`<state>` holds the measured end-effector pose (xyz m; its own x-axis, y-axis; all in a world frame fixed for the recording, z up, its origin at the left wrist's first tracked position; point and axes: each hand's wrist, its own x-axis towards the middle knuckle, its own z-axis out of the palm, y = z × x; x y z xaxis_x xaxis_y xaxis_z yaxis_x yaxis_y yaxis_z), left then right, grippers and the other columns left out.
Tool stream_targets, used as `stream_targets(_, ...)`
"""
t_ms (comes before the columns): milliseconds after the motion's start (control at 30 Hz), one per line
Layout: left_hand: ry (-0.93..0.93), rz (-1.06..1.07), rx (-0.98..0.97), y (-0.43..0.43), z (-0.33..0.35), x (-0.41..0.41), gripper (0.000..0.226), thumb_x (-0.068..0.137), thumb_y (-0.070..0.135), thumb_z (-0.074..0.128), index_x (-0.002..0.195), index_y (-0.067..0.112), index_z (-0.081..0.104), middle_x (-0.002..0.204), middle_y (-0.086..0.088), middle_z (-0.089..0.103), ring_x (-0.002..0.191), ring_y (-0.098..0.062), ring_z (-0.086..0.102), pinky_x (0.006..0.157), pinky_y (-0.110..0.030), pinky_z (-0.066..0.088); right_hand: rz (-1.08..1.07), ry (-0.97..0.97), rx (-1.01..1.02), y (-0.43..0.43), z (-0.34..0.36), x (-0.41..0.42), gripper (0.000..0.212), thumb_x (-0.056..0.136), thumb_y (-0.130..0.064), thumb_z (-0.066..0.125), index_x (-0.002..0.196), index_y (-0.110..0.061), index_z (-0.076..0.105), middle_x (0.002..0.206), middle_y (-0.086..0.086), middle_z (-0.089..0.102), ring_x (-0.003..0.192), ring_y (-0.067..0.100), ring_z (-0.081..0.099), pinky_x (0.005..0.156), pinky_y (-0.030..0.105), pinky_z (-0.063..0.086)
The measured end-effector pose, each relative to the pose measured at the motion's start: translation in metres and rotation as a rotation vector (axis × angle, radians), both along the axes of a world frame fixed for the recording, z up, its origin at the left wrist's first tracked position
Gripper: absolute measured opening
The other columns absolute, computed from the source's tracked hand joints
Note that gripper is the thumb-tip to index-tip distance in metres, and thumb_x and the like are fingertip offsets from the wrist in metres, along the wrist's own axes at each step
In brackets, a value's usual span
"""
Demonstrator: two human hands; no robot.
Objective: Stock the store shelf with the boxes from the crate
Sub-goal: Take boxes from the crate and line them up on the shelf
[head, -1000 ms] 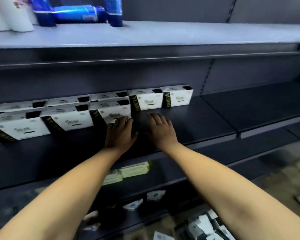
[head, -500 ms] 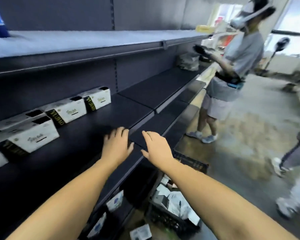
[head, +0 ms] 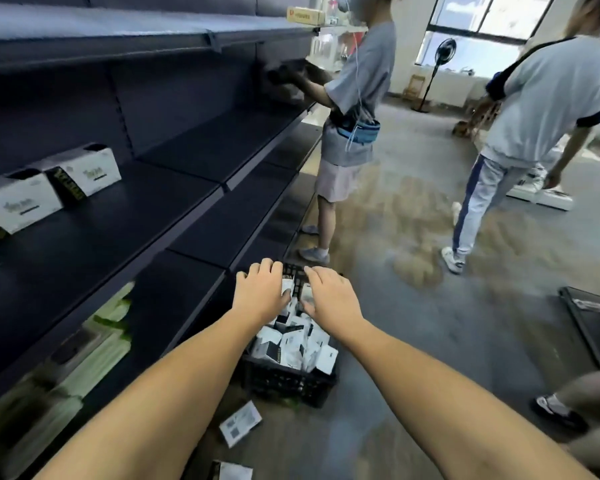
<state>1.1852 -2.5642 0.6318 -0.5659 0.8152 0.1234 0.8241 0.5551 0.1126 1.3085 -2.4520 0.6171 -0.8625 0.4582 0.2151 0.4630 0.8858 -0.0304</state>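
A black plastic crate (head: 284, 382) stands on the floor beside the shelving, filled with several white and black boxes (head: 291, 344). My left hand (head: 260, 292) and my right hand (head: 331, 296) hover side by side above the crate's far end, palms down, fingers spread and holding nothing. On the dark middle shelf (head: 118, 230) at the left stand white boxes with black ends (head: 87, 171), lined along the back.
Two loose boxes (head: 239, 423) lie on the floor near the crate. One person (head: 350, 126) stands at the shelf further along; another person (head: 520, 133) walks at the right. A shoe (head: 558, 412) and a second dark crate (head: 593, 323) are at right. Lower shelves hold green-white packs (head: 101, 344).
My view has swung right and down, from the shelf to the crate on the floor. Both hands have left the shelf and moved out over the crate, still holding nothing.
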Motion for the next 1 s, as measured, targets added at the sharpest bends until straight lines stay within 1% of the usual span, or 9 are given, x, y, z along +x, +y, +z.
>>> stream_targets(133,-0.025,-0.034,-0.039,0.025,-0.017,0.036,0.049,0.094,0.049,0.050,0.131,0.017,0.043,0.132,-0.003,0.047,0.122,-0.026,0.047,0.094,-0.043,0.041,-0.033,-0.024,-0.054,0.023,-0.016,0.038,0.069,0.083,-0.039,0.070,0.141,-0.012,0.046,0.134,0.005,0.055,0.126,0.024,0.051,0.098,0.038,0.045)
stream_targets(200,-0.044,-0.054,-0.055,0.044,-0.024,0.060,0.049,0.095,0.048,0.050,0.132,0.016,0.043,0.133,-0.003,0.046,0.123,-0.027,0.047,0.095,-0.044,0.041,-0.038,-0.032,-0.065,0.040,-0.023,0.061,0.070,0.085,-0.038,0.068,0.144,-0.012,0.041,0.138,0.005,0.051,0.130,0.024,0.046,0.101,0.038,0.042)
stream_targets(300,-0.059,-0.070,-0.077,0.080,-0.034,0.103,0.051,0.095,0.047,0.049,0.135,0.016,0.042,0.138,-0.003,0.046,0.125,-0.027,0.046,0.097,-0.044,0.039,-0.071,-0.038,-0.099,0.073,-0.034,0.099,0.070,0.083,-0.037,0.069,0.143,-0.012,0.042,0.137,0.005,0.052,0.128,0.024,0.047,0.101,0.039,0.042)
stream_targets(400,-0.083,-0.081,-0.109,0.114,-0.043,0.142,0.050,0.096,0.048,0.047,0.132,0.014,0.043,0.138,-0.005,0.045,0.127,-0.029,0.044,0.096,-0.046,0.039,-0.085,-0.028,-0.119,0.103,-0.039,0.135,0.067,0.082,-0.035,0.070,0.140,-0.012,0.046,0.135,0.005,0.054,0.127,0.025,0.048,0.099,0.039,0.041)
stream_targets(533,-0.106,-0.096,-0.152,0.160,-0.058,0.193,0.047,0.095,0.048,0.050,0.128,0.014,0.043,0.131,-0.005,0.047,0.123,-0.029,0.046,0.095,-0.045,0.039,-0.066,-0.075,-0.127,0.149,-0.048,0.186,0.071,0.086,-0.034,0.067,0.147,-0.013,0.037,0.142,0.005,0.046,0.133,0.025,0.040,0.105,0.038,0.035)
stream_targets(667,-0.122,-0.084,-0.147,0.198,-0.063,0.233,0.047,0.093,0.048,0.054,0.125,0.015,0.045,0.130,-0.005,0.048,0.122,-0.030,0.048,0.098,-0.047,0.038,-0.098,-0.104,-0.130,0.190,-0.051,0.230,0.070,0.088,-0.036,0.064,0.148,-0.013,0.034,0.144,0.005,0.045,0.134,0.025,0.039,0.106,0.039,0.036)
stream_targets(833,-0.129,-0.101,-0.140,0.231,-0.071,0.255,0.046,0.092,0.044,0.054,0.127,0.017,0.044,0.131,-0.004,0.047,0.120,-0.028,0.048,0.091,-0.043,0.038,-0.128,-0.108,-0.132,0.223,-0.056,0.260,0.071,0.090,-0.039,0.062,0.150,-0.014,0.031,0.147,0.004,0.042,0.137,0.023,0.036,0.109,0.038,0.033)
stream_targets(1000,-0.184,-0.101,-0.121,0.255,-0.082,0.247,0.050,0.092,0.045,0.053,0.131,0.016,0.042,0.134,-0.004,0.045,0.122,-0.028,0.046,0.093,-0.046,0.039,-0.109,-0.136,-0.111,0.247,-0.057,0.256,0.072,0.091,-0.038,0.062,0.150,-0.013,0.030,0.148,0.004,0.041,0.138,0.023,0.035,0.110,0.037,0.032)
